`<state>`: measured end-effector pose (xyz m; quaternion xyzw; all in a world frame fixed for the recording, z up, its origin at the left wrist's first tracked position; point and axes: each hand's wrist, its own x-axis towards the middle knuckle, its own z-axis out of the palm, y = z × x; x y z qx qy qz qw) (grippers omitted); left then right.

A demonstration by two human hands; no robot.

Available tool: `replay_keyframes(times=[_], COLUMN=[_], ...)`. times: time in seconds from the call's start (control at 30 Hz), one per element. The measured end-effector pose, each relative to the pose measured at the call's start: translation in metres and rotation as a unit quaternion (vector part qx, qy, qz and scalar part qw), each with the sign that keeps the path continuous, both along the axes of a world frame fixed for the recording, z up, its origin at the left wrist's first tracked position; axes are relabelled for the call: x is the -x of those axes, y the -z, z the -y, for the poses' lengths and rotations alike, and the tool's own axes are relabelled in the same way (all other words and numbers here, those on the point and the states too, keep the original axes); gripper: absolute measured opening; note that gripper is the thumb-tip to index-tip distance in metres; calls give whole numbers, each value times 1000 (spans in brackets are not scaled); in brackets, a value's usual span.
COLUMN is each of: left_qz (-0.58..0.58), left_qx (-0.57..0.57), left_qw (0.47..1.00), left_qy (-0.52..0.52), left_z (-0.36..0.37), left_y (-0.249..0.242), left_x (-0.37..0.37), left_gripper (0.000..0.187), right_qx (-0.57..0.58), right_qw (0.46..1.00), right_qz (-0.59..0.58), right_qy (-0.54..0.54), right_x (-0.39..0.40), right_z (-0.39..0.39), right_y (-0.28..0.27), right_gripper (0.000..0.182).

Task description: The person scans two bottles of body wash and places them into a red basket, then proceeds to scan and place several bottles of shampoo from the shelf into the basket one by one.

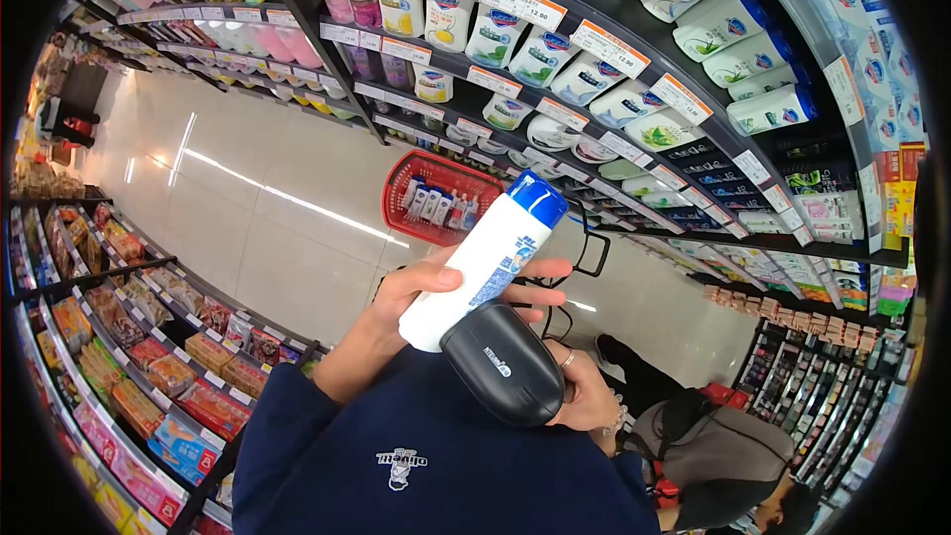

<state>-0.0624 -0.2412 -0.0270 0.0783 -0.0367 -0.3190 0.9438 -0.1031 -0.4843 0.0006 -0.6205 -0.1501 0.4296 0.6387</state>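
Note:
My left hand (411,302) is wrapped round a white body wash bottle (485,263) with a blue cap, its thumb on the front and fingertips showing past the far side. The bottle is tilted, cap up and to the right, with blue print along its side. In my right hand (589,391), which wears a ring and a bracelet, is a black rounded handheld scanner (500,362) with white lettering. The scanner's front end overlaps the lower part of the bottle in this view.
A red shopping basket (401,183) with several bottles stands on the tiled floor (267,178) ahead. Shelves of body wash (545,54) with price tags rise to the right. Packaged-food shelves (149,367) line the left. Another person with a grey backpack (713,446) is close at lower right.

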Motion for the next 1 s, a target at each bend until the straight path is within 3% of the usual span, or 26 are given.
replay_keyframes(times=[0.23, 0.3, 0.33, 0.4, 0.47, 0.5, 0.6, 0.63, 0.67, 0.8, 1.0], left_qz=[-3, -35, -49, -49, -64, -50, -9, -43, -30, -2, -23], left_qx=[20, 111, 158, 274, 332, 322, 292, 180, 182, 206, 231], left_qw=[1000, 993, 986, 960, 941, 945, 955, 980, 981, 978, 973], left_qy=[-5, -21, -29, -34, -29, -33, -46, -77, -64, -18, 3], left_z=[2, 3, 6, 12, 13, 13, 15, 12, 13, 16, 15], left_y=[5, 9, 13, 25, 26, 26, 27, 17, 15, 11, 10], left_x=[4, 4, 4, 4, 5, 5, 8, 13, 13, 11, 11], left_gripper=[90, 92, 94, 97, 97, 97, 96, 93, 91, 86, 85], right_qx=[15, 26, -69, -265, -449, -374, -238, -235, -231, -188, -309], right_qw=[998, 995, 981, 961, 893, 923, 941, 934, 926, 936, 896], right_qz=[54, 96, 181, 78, -26, -2, 34, 1, -32, -8, -99], right_qy=[-18, -9, 12, 1, -12, 88, 238, 268, 297, 299, 305], right_x=[2, 2, 1, -1, -10, -1, 1, 3, 4, 0, -3], right_z=[3, 9, 13, 19, 12, 10, -14, -16, -17, -19, -22], right_y=[2, -7, 1, 38, 53, 44, 16, 16, 16, 15, 17], right_gripper=[75, 73, 61, 64, 71, 77, 94, 94, 94, 98, 71])
